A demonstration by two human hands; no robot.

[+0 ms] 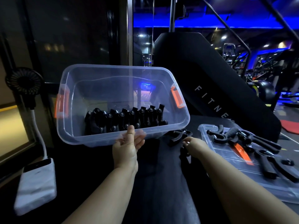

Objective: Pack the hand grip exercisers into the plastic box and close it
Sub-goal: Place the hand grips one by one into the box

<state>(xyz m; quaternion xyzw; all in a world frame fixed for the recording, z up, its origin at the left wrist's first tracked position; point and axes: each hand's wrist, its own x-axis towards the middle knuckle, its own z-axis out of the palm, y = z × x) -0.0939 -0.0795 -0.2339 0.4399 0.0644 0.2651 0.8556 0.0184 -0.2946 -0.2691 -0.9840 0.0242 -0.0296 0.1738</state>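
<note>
Hand grip exercisers already packed stand in a neat row along the near wall of the plastic box, which I see tipped toward me with my left hand clamped on its near rim, thumb inside and fingers under the lip. Held at that tilt, I judge, the row stays settled against the low side and the mouth faces me for easy loading. My right hand, just right of the box, has its grip closing on a loose exerciser on the dark bench; whether it is fully pinched I cannot tell. More exercisers lie on the clear lid at the near right, so packing looks roughly half done and closing must wait.
</note>
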